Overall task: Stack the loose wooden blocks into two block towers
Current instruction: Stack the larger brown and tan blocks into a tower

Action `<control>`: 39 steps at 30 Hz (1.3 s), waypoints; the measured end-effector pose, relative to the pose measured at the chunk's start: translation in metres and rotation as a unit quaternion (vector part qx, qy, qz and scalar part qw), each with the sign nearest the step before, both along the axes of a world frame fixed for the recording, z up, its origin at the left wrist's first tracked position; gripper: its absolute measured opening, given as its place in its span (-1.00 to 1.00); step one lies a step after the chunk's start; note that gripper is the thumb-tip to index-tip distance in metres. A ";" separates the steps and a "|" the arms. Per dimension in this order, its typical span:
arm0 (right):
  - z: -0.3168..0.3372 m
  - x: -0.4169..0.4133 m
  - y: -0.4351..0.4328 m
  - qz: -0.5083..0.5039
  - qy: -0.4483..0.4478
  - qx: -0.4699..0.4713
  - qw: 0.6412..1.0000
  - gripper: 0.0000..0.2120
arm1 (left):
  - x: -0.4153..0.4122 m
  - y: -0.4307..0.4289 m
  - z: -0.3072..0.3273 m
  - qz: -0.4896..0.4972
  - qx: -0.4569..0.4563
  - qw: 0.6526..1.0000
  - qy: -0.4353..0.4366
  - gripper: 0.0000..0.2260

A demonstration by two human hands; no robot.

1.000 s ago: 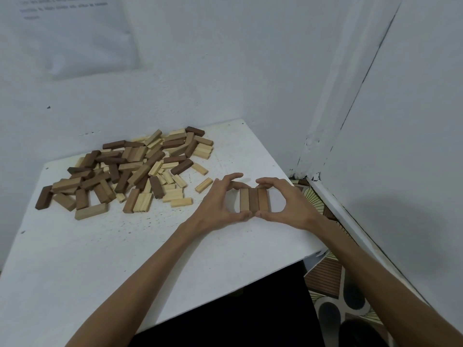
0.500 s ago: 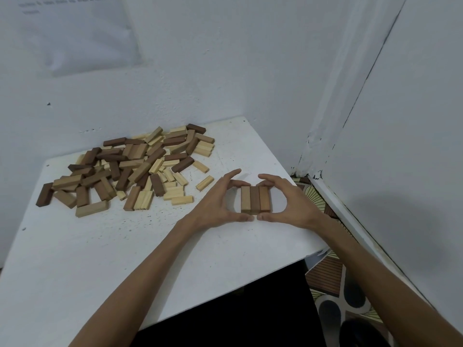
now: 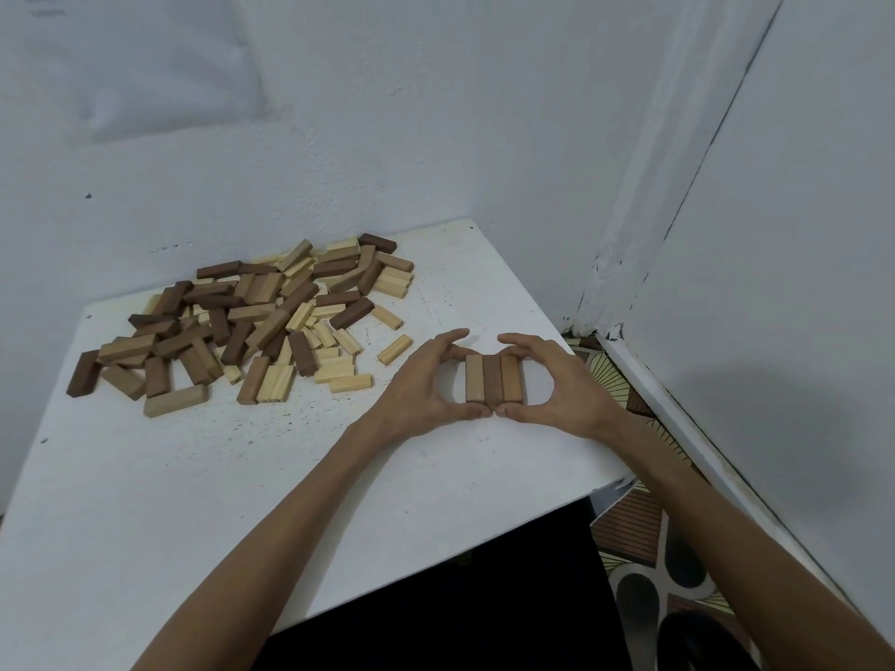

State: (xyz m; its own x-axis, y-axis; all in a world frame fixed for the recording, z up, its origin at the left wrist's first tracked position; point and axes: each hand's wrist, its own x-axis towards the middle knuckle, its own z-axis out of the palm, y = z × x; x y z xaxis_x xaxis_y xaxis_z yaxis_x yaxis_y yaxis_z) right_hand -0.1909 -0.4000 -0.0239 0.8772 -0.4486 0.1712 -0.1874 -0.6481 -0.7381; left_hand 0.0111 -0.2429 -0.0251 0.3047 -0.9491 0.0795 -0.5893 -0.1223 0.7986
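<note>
Head view, left hand [image 3: 416,394] and right hand [image 3: 569,389] pinching three blocks [image 3: 494,380], one pile [image 3: 252,322]

1. A row of blocks [image 3: 494,379], three touching side by side, lies on the white table [image 3: 193,477].
2. The left hand [image 3: 416,385] and right hand [image 3: 566,385] clasp it from nine and three o'clock, thumbs at six.
3. A loose pile [image 3: 252,322] sits at ten o'clock.

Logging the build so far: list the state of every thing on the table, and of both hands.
three-block row: lying flat on the table, blocks side by side and touching, a single layer.
loose block pile: heaped and scattered, unstacked.
left hand: thumb and fingers pinch the row's ends.
right hand: thumb and fingers pinch the row's ends.
</note>
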 end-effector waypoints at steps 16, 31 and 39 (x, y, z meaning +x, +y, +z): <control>0.001 0.000 0.003 -0.006 0.010 -0.008 1.000 -0.13 | -0.001 0.001 0.002 0.001 0.002 1.000 -0.012 -0.03; 0.000 0.000 0.003 -0.005 -0.015 0.031 0.999 -0.11 | -0.005 0.002 0.007 0.004 -0.010 1.000 0.009 -0.04; 0.000 0.000 0.002 -0.012 -0.011 0.052 0.999 -0.12 | -0.005 0.001 0.006 0.020 -0.001 1.000 0.009 -0.08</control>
